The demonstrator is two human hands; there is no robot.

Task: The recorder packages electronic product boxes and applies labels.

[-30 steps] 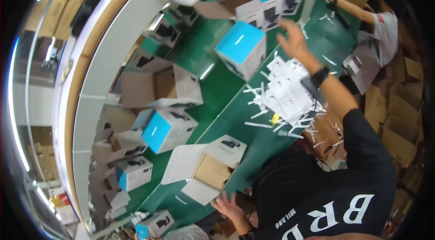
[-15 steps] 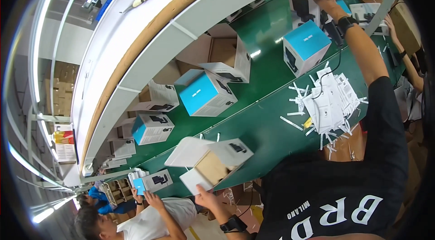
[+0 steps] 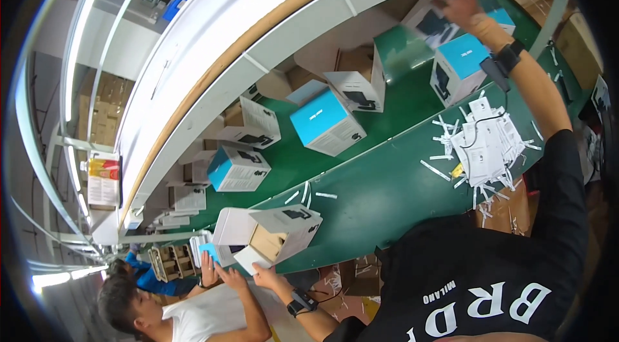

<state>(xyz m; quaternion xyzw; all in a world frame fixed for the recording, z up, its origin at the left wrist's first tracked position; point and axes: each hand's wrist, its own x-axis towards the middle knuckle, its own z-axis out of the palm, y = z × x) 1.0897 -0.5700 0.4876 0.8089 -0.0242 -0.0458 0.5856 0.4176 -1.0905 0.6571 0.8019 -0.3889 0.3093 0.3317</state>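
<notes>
The right hand (image 3: 463, 10) reaches to the far right of the belt (image 3: 387, 181), fingers curled onto a white box (image 3: 431, 22) with an open flap; it looks like a grasp, though the fingertips are blurred. Just near of that box stands a blue-topped box (image 3: 459, 66), close under the wrist, which wears a black watch (image 3: 509, 57). A heap of white leaflets (image 3: 487, 142) lies on the belt beside the forearm.

The left hand (image 3: 265, 274) is at the near left edge of the belt, fingers pressed against the lower flap of an open carton (image 3: 271, 235); whether they clasp it I cannot tell. Another person's hands (image 3: 216, 271) work just left of it. More boxes (image 3: 325, 121) sit along the belt's middle.
</notes>
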